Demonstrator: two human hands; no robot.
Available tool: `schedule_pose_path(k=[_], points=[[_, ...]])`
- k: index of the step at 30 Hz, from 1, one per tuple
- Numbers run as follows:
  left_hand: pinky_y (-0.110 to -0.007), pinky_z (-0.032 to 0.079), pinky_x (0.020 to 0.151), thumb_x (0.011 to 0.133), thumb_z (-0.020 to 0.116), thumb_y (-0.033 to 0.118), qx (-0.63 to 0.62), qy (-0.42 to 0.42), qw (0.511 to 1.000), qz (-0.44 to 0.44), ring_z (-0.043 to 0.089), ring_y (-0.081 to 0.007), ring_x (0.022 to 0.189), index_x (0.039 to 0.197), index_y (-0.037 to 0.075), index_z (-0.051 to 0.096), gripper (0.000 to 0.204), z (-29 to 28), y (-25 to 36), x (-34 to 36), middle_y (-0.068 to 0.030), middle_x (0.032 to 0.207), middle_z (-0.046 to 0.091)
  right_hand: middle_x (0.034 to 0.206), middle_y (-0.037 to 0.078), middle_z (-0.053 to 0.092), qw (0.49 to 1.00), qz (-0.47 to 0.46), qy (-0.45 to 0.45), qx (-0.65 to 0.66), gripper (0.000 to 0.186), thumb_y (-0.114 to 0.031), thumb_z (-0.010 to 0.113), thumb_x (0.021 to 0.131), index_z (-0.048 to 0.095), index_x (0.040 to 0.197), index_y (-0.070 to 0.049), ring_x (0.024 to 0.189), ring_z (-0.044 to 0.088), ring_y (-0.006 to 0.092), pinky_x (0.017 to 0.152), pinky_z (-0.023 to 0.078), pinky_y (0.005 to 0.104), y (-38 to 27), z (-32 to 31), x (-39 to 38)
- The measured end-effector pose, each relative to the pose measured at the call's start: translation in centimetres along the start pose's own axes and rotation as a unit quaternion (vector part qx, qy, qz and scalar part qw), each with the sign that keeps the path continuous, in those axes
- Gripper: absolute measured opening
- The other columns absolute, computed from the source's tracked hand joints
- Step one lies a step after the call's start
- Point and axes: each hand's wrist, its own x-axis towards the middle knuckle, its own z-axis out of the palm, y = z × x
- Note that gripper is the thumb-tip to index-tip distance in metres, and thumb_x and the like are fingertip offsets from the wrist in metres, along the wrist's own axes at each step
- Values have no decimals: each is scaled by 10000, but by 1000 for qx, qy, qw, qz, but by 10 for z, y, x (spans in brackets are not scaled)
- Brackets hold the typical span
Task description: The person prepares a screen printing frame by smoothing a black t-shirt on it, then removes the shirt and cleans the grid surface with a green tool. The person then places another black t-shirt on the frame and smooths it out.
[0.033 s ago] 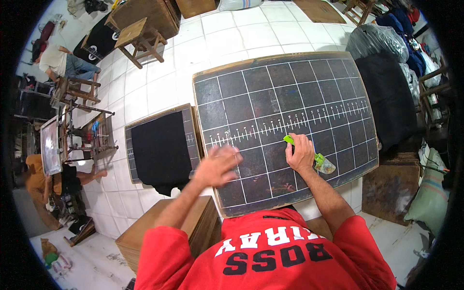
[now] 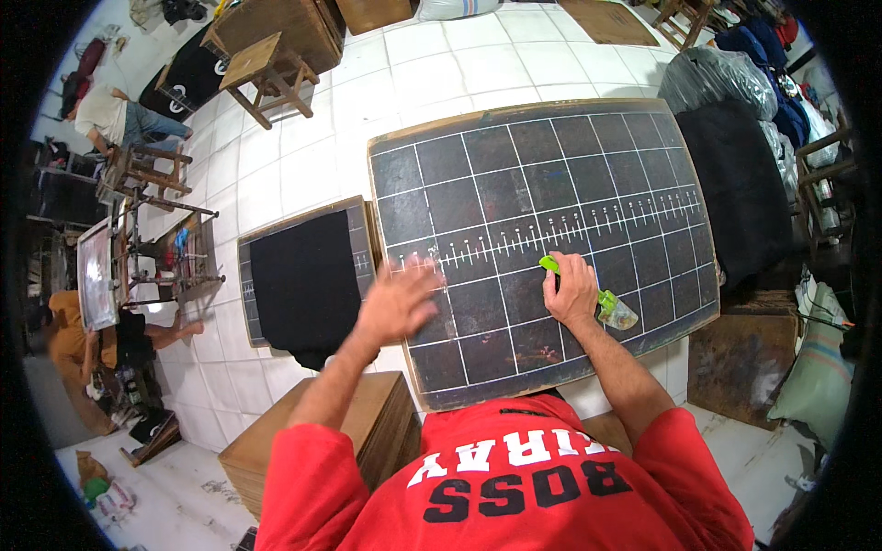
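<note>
A dark board (image 2: 542, 197) with a white grid and a row of ruled marks lies in front of me. Fingers apart and slightly blurred, my left hand (image 2: 400, 298) is over the board's left edge, holding nothing. Whether it touches the surface I cannot tell. Toward the board's near middle, my right hand (image 2: 571, 289) is closed around a bottle with green parts and a clear body (image 2: 618, 312). One green end pokes out beyond my fingers; the grip hides its middle part.
Black cloth (image 2: 303, 280) covers a smaller board left of mine; more black fabric (image 2: 732, 188) sits at the right. A stack of wooden boards (image 2: 317, 436) stands near left. Farther off are a wooden stool (image 2: 253, 66) and two people at the left.
My left hand has shifted a little to the left toward the board's edge. My right hand and the bottle stay where they were.
</note>
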Motion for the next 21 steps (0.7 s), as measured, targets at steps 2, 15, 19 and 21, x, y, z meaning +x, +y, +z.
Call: schedule_pose_path(k=[2, 15, 19, 21], points=[[-635, 222, 1293, 1063, 596, 452, 84, 40, 984, -154, 355, -408, 1586, 1590, 143, 530, 614, -12, -28, 11, -170, 1689, 442, 1040, 112, 618, 1000, 2, 3, 1, 372, -199, 713, 906, 671, 1257, -82, 939, 638, 325, 788, 482, 462, 0, 0, 0], [-595, 430, 1148, 974, 691, 477, 39, 71, 914, -398, 556, -448, 1373, 1473, -3, 550, 706, -8, -16, -14, -247, 1476, 589, 1050, 113, 622, 1000, 23, 3, 4, 341, -252, 708, 915, 671, 1221, -106, 970, 647, 325, 820, 496, 478, 2, 1, -5], [-506, 584, 852, 953, 800, 272, 84, 329, 881, -328, 724, -337, 1011, 1144, -36, 689, 379, -55, -41, -37, -231, 1087, 723, 1025, 116, 635, 998, 23, 34, 57, 309, -241, 712, 921, 681, 1211, -137, 933, 650, 349, 802, 501, 488, 4, 1, -7], [-392, 574, 675, 968, 812, 187, -264, 321, 823, -387, 716, -204, 758, 924, -27, 684, 253, -78, 3, -28, -113, 736, 679, 1028, 114, 650, 995, 32, 37, 83, 297, -252, 723, 928, 701, 1198, -130, 954, 665, 353, 819, 515, 490, 5, -3, -6]])
